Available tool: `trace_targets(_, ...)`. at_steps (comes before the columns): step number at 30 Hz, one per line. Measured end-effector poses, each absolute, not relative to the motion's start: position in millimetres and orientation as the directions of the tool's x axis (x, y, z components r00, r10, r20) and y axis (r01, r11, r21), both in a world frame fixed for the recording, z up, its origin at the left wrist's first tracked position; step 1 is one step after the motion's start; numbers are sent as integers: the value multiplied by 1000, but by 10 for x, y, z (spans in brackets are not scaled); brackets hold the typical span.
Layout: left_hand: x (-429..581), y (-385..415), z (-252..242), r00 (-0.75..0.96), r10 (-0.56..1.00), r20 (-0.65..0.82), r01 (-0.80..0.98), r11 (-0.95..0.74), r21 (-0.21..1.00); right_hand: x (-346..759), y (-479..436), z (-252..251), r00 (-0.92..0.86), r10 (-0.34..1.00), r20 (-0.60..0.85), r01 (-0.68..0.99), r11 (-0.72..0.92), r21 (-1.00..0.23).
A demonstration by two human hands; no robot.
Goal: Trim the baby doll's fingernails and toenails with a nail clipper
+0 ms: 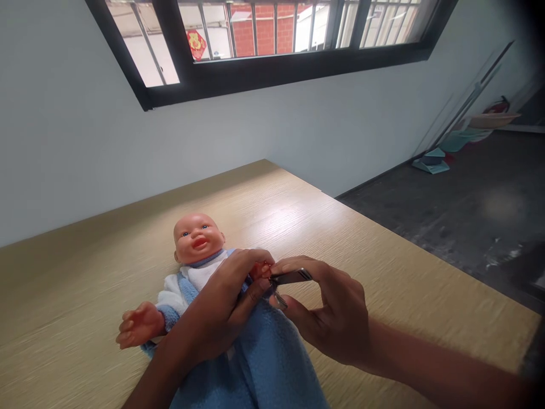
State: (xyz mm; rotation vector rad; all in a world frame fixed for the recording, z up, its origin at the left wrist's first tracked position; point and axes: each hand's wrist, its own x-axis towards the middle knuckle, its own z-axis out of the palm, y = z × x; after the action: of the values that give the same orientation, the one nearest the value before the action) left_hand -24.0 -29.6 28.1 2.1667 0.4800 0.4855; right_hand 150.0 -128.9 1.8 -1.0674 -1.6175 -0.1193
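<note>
A baby doll (198,238) in a blue and white fleece outfit lies face up on the wooden table (361,255). Across its chest reaches my left hand (232,301), with thumb and fingers closed round the doll's hand (260,271). My right hand (334,307) grips a metal nail clipper (293,276) between thumb and fingers, its lever and body spread apart. The clipper's jaw end is at the doll's fingers; whether it touches them I cannot tell. The doll's other hand (138,325) rests palm up to the left.
Behind the table stands a white wall (255,130) with a dark-framed, barred window (272,68) above. Past the table's right edge, a dustpan (431,162) and a basin (494,119) are on or near the dark floor (426,210). A long pole (477,91) leans against the wall.
</note>
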Motion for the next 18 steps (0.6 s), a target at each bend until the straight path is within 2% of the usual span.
trace_targets(14, -245, -279, 253, 845, 499, 194, 175, -599, 781, 1501, -1296, 91, 78, 629, 773, 654, 553, -516)
trace_targets(18, -228, -301, 259, 856, 482, 185, 184, -620, 763, 1510, -1271, 83, 138, 642, 754, 556, 580, -595)
